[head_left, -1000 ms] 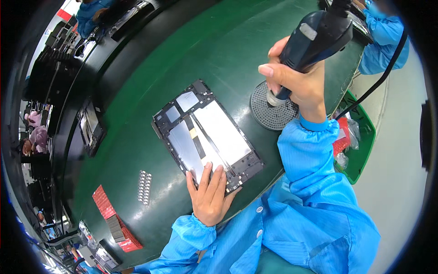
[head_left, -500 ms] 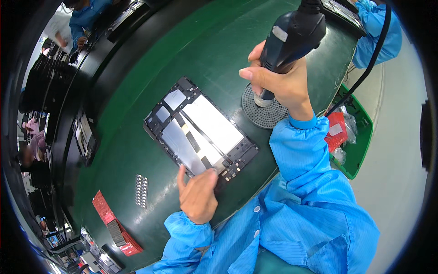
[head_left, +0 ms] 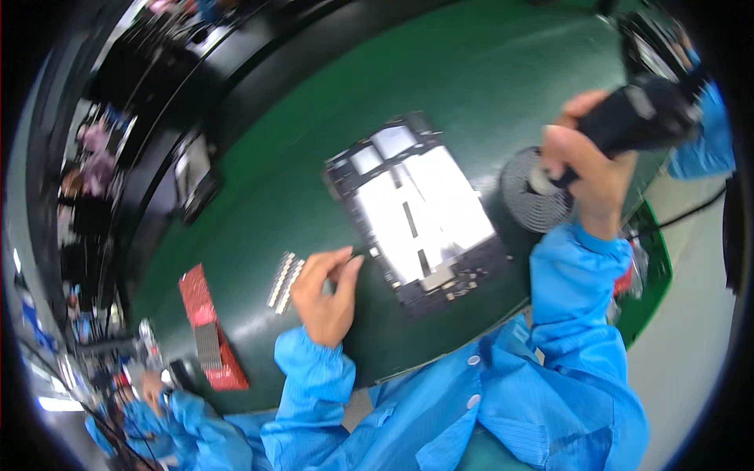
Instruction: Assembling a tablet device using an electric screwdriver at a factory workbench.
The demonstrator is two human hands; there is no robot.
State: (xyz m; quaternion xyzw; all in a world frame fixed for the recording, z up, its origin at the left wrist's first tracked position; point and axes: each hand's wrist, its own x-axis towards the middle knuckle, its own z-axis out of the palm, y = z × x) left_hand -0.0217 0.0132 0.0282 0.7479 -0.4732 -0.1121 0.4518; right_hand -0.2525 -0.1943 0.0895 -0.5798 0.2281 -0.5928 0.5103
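Note:
My right hand [head_left: 593, 169] is closed around a black electric screwdriver [head_left: 640, 114] with a cable. Its pale tip end points down at a round grey screw tray [head_left: 534, 192] full of small holes; motion blur hides whether they touch. To the left, an opened tablet [head_left: 424, 208] lies with pale battery panels, dark strips and a circuit board at its near end. My left hand [head_left: 322, 294] hovers between the tablet and a strip of small parts [head_left: 284, 282]. Its thumb and forefinger are drawn together, with a dark speck at the tips too small to name.
A red bubble-wrap sleeve [head_left: 196, 294] with a grey parts strip lies at the left. A green bin [head_left: 652, 298] with bagged items stands beyond the right table edge. Another device [head_left: 194, 177] sits on the dark far-left surface. Co-workers' blue sleeves show at both sides.
My left hand has come off the tablet's near end to its left side, fingers drawn together. The screwdriver has tilted, its tip toward the screw tray. The whole view has shifted.

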